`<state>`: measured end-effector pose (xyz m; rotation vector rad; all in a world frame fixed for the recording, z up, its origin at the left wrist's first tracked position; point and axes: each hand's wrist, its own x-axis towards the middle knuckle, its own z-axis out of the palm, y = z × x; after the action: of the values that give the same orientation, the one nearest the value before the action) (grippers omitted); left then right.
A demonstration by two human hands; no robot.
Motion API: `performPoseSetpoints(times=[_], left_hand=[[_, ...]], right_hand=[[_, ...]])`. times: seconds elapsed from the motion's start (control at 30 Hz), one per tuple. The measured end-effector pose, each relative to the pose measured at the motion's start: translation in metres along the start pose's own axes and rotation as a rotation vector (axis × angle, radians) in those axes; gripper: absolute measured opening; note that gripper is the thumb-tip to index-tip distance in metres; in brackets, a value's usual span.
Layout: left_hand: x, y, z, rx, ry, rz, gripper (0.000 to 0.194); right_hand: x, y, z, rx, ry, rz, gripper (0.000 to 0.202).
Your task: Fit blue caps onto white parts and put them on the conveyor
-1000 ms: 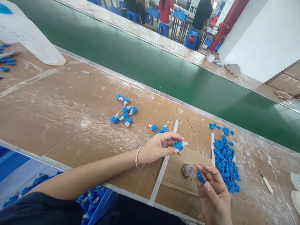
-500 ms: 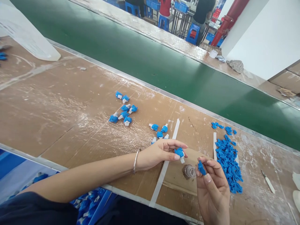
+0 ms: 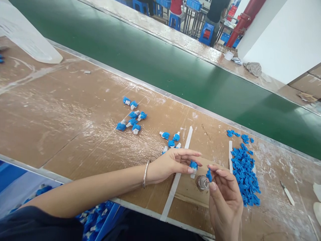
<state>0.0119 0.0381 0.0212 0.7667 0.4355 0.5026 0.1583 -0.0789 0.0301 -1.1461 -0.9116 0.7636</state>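
Note:
My left hand pinches a small blue and white plastic part between thumb and finger, just above a cardboard pad. My right hand holds a small blue cap at its fingertips, close beside a small round clear pot standing on the pad. The two hands are a few centimetres apart. A heap of loose blue caps lies just right of my right hand.
Blue and white assembled parts lie in a group and a nearer cluster on the brown worktop. A green conveyor belt runs behind. A small blade lies at the right. People work in the far background.
My left hand lowered its part toward the pad and turned it downward. My right hand moved the blue cap up and left, nearer the clear pot. The camera tilted slightly.

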Motion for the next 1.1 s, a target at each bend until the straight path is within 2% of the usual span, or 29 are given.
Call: performPoseSetpoints(times=[0.17,0.4,0.53,0.67,0.77,0.87,0.93,1.0,1.03,1.1], left_hand=[[-0.003,-0.002,0.0,-0.09,-0.089,0.028,0.048],[-0.004,-0.001,0.002,-0.096,-0.087,0.031,0.052],[-0.004,0.001,0.001,-0.092,-0.084,0.008,0.052],[-0.006,0.001,0.0,-0.08,-0.033,-0.019,0.05],[-0.009,-0.002,0.001,-0.093,0.015,-0.014,0.042],[-0.01,-0.002,0.002,-0.087,-0.002,0.006,0.035],[-0.01,0.003,0.002,0.021,-0.054,0.036,0.03],[-0.009,0.015,-0.002,0.285,-0.072,0.126,0.02],[-0.008,0.023,-0.006,0.488,-0.044,0.206,0.013],[-0.005,0.042,-0.018,0.98,0.117,0.424,0.011]], right_hand=[[0.0,0.003,0.008,-0.102,-0.002,-0.034,0.025],[-0.005,0.007,0.008,-0.219,-0.097,-0.044,0.032],[0.001,0.005,0.008,-0.436,-0.188,-0.22,0.029],[-0.002,0.006,0.008,-0.652,-0.183,-0.433,0.043],[-0.013,0.005,0.008,-0.737,-0.25,-0.465,0.05],[-0.017,-0.002,0.007,-0.736,-0.349,-0.424,0.05],[-0.009,-0.007,0.002,-0.726,-0.421,-0.351,0.044],[0.01,-0.01,-0.013,-0.773,-0.446,-0.31,0.038],[0.023,-0.009,-0.026,-0.841,-0.422,-0.317,0.034],[0.052,-0.007,-0.057,-1.072,-0.235,-0.412,0.026]])
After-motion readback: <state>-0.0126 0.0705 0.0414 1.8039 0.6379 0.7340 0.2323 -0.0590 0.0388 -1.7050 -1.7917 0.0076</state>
